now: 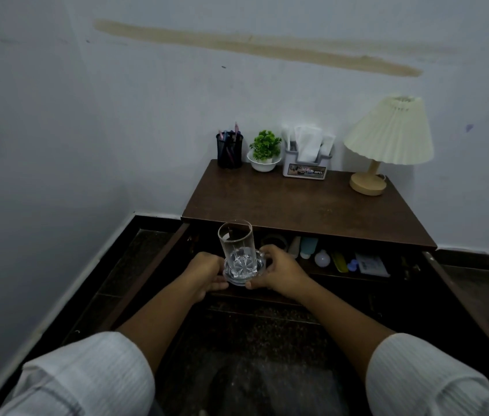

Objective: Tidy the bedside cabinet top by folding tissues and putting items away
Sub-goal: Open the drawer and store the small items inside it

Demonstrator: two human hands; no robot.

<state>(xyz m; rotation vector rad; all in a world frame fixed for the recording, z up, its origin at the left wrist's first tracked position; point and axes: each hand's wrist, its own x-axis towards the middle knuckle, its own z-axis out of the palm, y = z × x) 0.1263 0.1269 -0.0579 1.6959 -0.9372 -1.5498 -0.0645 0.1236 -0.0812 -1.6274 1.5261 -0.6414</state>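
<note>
The tall glass (235, 240) stands straight up in the middle of the frame. Its open mouth points up and its long side runs up and down. It sits on a small round glass dish (244, 273). Both hang in the air over the open drawer (153, 274), just in front of the cabinet top (297, 205).

The left hand (207, 273) holds the left edge of the dish with its fingers curled around it. The right hand (280, 270) holds the right edge the same way, with the thumb near the bottom of the glass.

The drawer holds many small things on its right side: a roll of tape (274, 241), a pale tube (308, 246), a white bulb (322, 257), a yellow thing (339, 261) and a white packet (372, 264).

At the back of the cabinet top, in a row from left to right, are a black pen cup (230, 150) with pens in it, a white bowl (262, 165) with a little green plant (265, 145) in it, a grey holder (306, 168) with white tissues (308, 142) standing in it, and a lamp (387, 133) with a cream shade.
</note>
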